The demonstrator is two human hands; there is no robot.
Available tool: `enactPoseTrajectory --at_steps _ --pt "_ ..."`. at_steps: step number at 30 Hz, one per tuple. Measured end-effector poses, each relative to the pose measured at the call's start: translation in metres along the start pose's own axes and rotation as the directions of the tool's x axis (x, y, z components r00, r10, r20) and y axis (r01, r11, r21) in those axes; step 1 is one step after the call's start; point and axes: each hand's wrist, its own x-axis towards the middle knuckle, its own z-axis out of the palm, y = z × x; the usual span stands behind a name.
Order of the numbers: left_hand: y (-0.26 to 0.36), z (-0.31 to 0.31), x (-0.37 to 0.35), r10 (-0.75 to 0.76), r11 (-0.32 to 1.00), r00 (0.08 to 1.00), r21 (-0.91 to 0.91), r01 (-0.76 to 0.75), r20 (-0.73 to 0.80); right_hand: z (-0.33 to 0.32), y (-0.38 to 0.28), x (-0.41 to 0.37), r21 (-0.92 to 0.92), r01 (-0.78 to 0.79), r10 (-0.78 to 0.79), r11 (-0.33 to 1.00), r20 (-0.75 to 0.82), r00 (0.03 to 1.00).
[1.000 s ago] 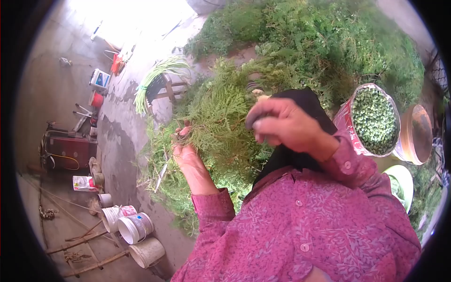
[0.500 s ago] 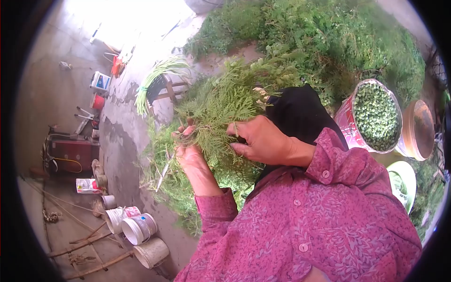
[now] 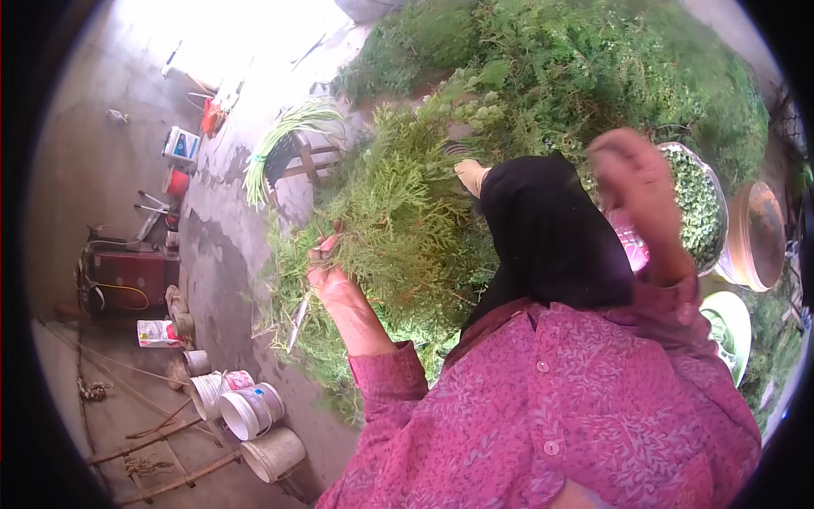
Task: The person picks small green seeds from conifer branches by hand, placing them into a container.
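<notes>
My left hand (image 3: 329, 265) is closed around the stems of a leafy evergreen branch (image 3: 403, 212), its flat scaly sprays spreading over my fingers and to the right. Smeared by motion, my right hand (image 3: 634, 174) is raised beside a bucket (image 3: 629, 244) on the right; its fingers are too blurred to read. Small green cones (image 3: 699, 208) fill that bucket, and my right hand and forearm cover its left part. My knee in black cloth (image 3: 547, 225) lies between the two hands.
A large heap of cut greenery (image 3: 560, 59) lies beyond my knee. Right of the bucket are a brown tub (image 3: 757, 233) and a pale green basin (image 3: 736, 327). A small rack with green strands (image 3: 292, 140) stands upper left. White buckets (image 3: 252, 413) and a wooden ladder-like frame (image 3: 182, 475) are lower left.
My right hand has left the branch and swung right and up to the cone-filled bucket. The left hand has shifted slightly left and still holds the branch, whose sprays have spread lower.
</notes>
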Motion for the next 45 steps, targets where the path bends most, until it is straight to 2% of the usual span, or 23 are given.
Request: enactPoseTrajectory --at_steps 2,4,5,6,9,10,11,12,13,14,16,20,22,23,25,29,31,35,37,41,43,44,45 --pt "0.000 0.004 -0.004 -0.013 1.000 1.000 -0.007 0.013 0.028 -0.065 0.030 0.000 -0.179 0.025 -0.066 0.983 -0.230 0.971" --pt "-0.001 0.013 -0.011 -0.029 0.999 0.998 -0.015 0.030 0.057 -0.129 0.067 -0.009 -0.330 0.000 -0.106 0.944 -0.305 0.946" --pt "-0.001 0.018 -0.015 -0.009 0.997 0.996 0.080 0.002 0.085 -0.152 0.082 -0.015 -0.804 0.023 -0.332 0.594 -0.219 0.918" --pt "-0.003 0.022 -0.017 0.010 0.985 0.993 0.172 -0.031 0.118 -0.160 0.084 -0.019 -0.999 -0.003 -0.467 0.038 -0.021 0.884" --pt "-0.013 0.031 -0.018 0.081 0.971 0.981 0.208 -0.117 0.176 -0.141 0.076 -0.023 -0.987 -0.076 -0.329 0.145 -0.121 0.937" --pt "-0.011 0.043 -0.024 0.076 0.970 0.980 0.214 -0.115 0.183 -0.115 0.054 -0.018 -0.838 0.026 -0.237 0.544 -0.123 0.964" --pt "-0.006 0.064 -0.033 -0.023 0.994 0.998 0.105 0.018 0.055 -0.086 0.037 -0.014 -0.640 0.035 -0.116 0.768 -0.086 0.990" --pt "-0.005 0.077 -0.039 -0.136 0.991 0.989 -0.023 0.135 -0.061 -0.057 0.022 -0.008 -0.385 0.011 -0.016 0.923 -0.012 1.000" --pt "-0.008 0.081 -0.041 -0.136 0.991 0.989 -0.020 0.135 -0.052 -0.027 0.010 -0.008 -0.301 0.036 -0.015 0.953 0.072 0.997" --pt "-0.009 0.082 -0.043 -0.147 0.983 0.989 -0.112 0.142 -0.034 0.002 0.003 -0.007 -0.277 0.236 -0.183 0.931 0.203 0.962" --pt "-0.007 0.078 -0.041 -0.224 0.944 0.975 -0.249 0.216 -0.003 0.045 0.007 -0.005 -0.180 0.400 -0.316 0.899 0.365 0.876" --pt "-0.004 0.046 -0.022 -0.305 0.832 0.943 -0.446 0.330 0.130 0.090 0.007 0.006 -0.240 0.555 -0.473 0.797 0.325 0.819" --pt "-0.002 0.054 -0.026 -0.239 0.906 0.970 -0.370 0.208 -0.039 0.100 0.006 0.009 -0.278 0.601 -0.531 0.749 0.292 0.796" --pt "-0.002 0.052 -0.025 -0.240 0.905 0.970 -0.370 0.209 -0.039 0.102 0.003 0.009 -0.279 0.601 -0.530 0.749 0.291 0.796" --pt "-0.004 0.044 -0.024 -0.287 0.833 0.944 -0.444 0.329 0.162 0.106 -0.005 0.007 -0.352 0.597 -0.495 0.721 0.342 0.799" --pt "-0.004 0.043 -0.027 -0.271 0.882 0.957 -0.372 0.289 0.101 0.119 -0.002 0.008 -0.363 0.603 -0.486 0.711 0.366 0.794" --pt "0.005 0.076 -0.054 -0.426 0.831 0.895 -0.333 0.445 0.132 0.121 -0.005 0.008 -0.419 0.614 -0.403 0.669 0.489 0.773" --pt "0.000 0.051 -0.045 -0.314 0.923 0.944 -0.203 0.328 0.100 0.124 -0.002 0.004 -0.406 0.663 -0.448 0.629 0.508 0.736" --pt "0.003 0.046 -0.040 -0.474 0.738 0.835 -0.391 0.550 0.280 0.126 0.000 0.003 -0.421 0.676 -0.444 0.605 0.526 0.725" --pt "0.004 0.056 -0.050 -0.357 0.786 0.884 -0.414 0.459 0.302 0.124 0.002 -0.003 -0.467 0.697 -0.356 0.544 0.623 0.696" --pt "0.002 0.056 -0.052 -0.275 0.795 0.871 -0.413 0.444 0.406 0.126 0.005 -0.011 -0.430 0.724 -0.338 0.539 0.677 0.654" --pt "0.002 0.056 -0.049 -0.276 0.795 0.872 -0.413 0.444 0.405 0.129 0.004 -0.017 -0.393 0.722 -0.373 0.570 0.660 0.653" --pt "0.003 0.056 -0.042 -0.361 0.743 0.800 -0.371 0.558 0.480 0.128 0.001 -0.023 -0.392 0.722 -0.372 0.570 0.660 0.653"
